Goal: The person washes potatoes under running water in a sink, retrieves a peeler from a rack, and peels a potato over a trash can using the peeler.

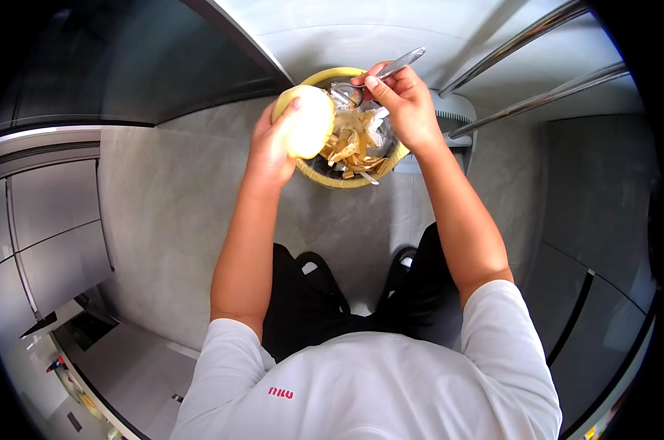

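Observation:
My left hand [272, 144] is wrapped round a large pale yellow peeled item [307, 123], perhaps a potato, above the left side of a round bin. Over the bin's right side, my right hand [399, 97] grips a metal spoon [404, 61]; its handle points up to the right and its bowl end is over the bin. The bin [336, 180] has a yellow rim and a dark liner. Brown peelings [352, 147] and crumpled clear plastic [380, 128] lie inside it. The held item hides part of the bin's left rim.
A grey dustpan-like piece [453, 110] with a toothed edge stands right of the bin. Two metal rails [522, 45] slope along the upper right. Grey cabinets [57, 213] line the left, and dark panels [603, 257] the right. My feet in dark slippers [323, 280] stand below the bin.

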